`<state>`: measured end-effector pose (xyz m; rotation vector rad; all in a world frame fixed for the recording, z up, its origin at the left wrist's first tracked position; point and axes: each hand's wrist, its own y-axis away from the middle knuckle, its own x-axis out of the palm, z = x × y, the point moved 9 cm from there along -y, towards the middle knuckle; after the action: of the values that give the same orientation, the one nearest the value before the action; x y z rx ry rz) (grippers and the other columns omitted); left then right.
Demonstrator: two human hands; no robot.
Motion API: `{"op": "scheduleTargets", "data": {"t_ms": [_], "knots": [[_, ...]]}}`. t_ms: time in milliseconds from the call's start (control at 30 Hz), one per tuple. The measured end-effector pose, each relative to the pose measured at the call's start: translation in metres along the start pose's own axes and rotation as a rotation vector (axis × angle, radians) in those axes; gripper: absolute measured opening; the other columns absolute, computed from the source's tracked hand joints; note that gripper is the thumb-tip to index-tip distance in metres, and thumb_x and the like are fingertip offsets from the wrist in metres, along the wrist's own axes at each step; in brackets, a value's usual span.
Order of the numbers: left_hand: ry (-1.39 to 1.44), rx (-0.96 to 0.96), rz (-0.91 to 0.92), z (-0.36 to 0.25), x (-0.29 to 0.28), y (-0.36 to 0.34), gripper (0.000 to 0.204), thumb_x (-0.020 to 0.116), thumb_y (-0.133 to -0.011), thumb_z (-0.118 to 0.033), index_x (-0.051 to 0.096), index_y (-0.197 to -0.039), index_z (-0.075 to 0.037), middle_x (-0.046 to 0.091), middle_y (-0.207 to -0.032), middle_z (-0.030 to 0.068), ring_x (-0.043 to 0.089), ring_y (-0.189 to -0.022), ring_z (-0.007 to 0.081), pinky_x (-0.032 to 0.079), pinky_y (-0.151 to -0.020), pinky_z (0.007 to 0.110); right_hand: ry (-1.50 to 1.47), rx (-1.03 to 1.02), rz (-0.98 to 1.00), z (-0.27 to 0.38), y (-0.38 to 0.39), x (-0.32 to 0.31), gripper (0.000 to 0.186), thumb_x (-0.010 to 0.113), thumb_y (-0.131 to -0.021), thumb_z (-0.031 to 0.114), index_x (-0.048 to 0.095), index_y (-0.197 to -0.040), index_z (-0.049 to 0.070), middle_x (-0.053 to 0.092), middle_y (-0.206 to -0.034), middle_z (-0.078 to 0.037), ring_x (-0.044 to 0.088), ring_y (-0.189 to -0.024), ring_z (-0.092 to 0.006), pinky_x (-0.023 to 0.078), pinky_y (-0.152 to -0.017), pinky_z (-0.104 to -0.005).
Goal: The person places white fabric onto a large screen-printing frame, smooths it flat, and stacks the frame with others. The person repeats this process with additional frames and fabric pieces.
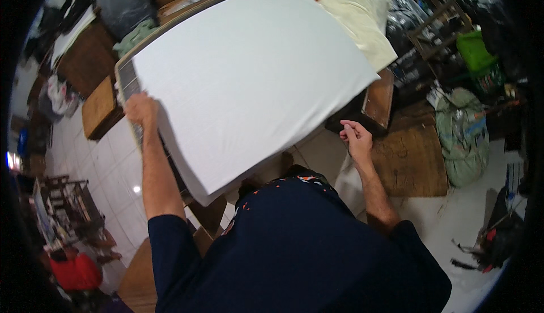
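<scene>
Head view: left hand [141,110] (grip unclear) beside white cloth [249,81].

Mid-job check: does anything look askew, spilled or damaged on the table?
The large white fabric sheet looks slightly askew on the tan-rimmed, dark gridded tabletop: strips of tabletop show along the left and far edges, while the sheet's near-left corner droops. I see no spill or damage there.

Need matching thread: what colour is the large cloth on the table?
The cloth is plain white, seen in head view.
</scene>
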<state>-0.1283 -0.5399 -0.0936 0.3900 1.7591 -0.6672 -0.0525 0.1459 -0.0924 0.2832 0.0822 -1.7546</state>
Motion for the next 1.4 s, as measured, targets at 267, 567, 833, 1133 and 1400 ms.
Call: {"op": "scheduleTargets", "data": {"t_ms": [267,567,833,1133,1400], "knots": [[-0.038,0.341,-0.307,-0.061,-0.038,0.06,0.048,0.054,-0.098,-0.036,0.05,-0.138,-0.009,0.049,-0.142,0.0187,0.048,-0.129,0.0384,0.041,-0.1,0.056,-0.347,0.291,-0.082,-0.049,-0.042,-0.017,0.026,0.066,-0.095,0.026,0.066,-0.111,0.006,0.065,-0.093,-0.001,0.06,-0.082,-0.0096,0.048,-0.067,-0.0244],[0.224,1.205,0.163,-0.3,-0.058,0.304,0.058,0.044,-0.103,-0.036,0.033,-0.153,-0.008,0.021,-0.16,0.0221,0.014,-0.15,0.0368,0.006,-0.122,0.052,-0.414,0.412,-0.058,-0.053,-0.103,-0.006,0.029,0.073,-0.089,0.033,0.062,-0.098,0.008,0.06,-0.084,0.002,0.058,-0.075,-0.009,0.045,-0.064,-0.0255],[0.355,1.63,0.31,-0.441,-0.052,0.396,0.053,0.044,-0.102,-0.033,0.036,-0.151,-0.013,0.028,-0.158,0.0187,0.022,-0.147,0.038,0.016,-0.12,0.052,-0.308,0.314,-0.17,-0.036,-0.099,-0.027,0.021,0.074,-0.087,0.024,0.068,-0.09,0.004,0.067,-0.077,-0.002,0.064,-0.068,-0.009,0.044,-0.056,-0.0232],[0.449,1.779,0.276,-0.47,-0.052,0.425,0.048,0.044,-0.1,-0.036,0.043,-0.148,-0.03,0.031,-0.156,0.0224,0.025,-0.146,0.0419,0.015,-0.116,0.062,-0.183,0.091,-0.444,-0.02,-0.1,-0.034,0.021,0.073,-0.085,0.019,0.066,-0.085,-0.001,0.065,-0.069,-0.003,0.057,-0.06,-0.0073,0.045,-0.055,-0.0255],[0.469,1.837,0.221,-0.462,-0.05,0.423,0.048,0.041,-0.102,-0.041,0.042,-0.149,-0.031,0.031,-0.155,0.0231,0.024,-0.145,0.0447,0.014,-0.112,0.069,-0.677,0.286,-0.349,-0.023,-0.085,-0.013,0.046,0.071,-0.088,0.02,0.044,-0.121,0.002,0.059,-0.079,-0.005,0.049,-0.052,-0.0119,0.039,-0.046,-0.027]]}}
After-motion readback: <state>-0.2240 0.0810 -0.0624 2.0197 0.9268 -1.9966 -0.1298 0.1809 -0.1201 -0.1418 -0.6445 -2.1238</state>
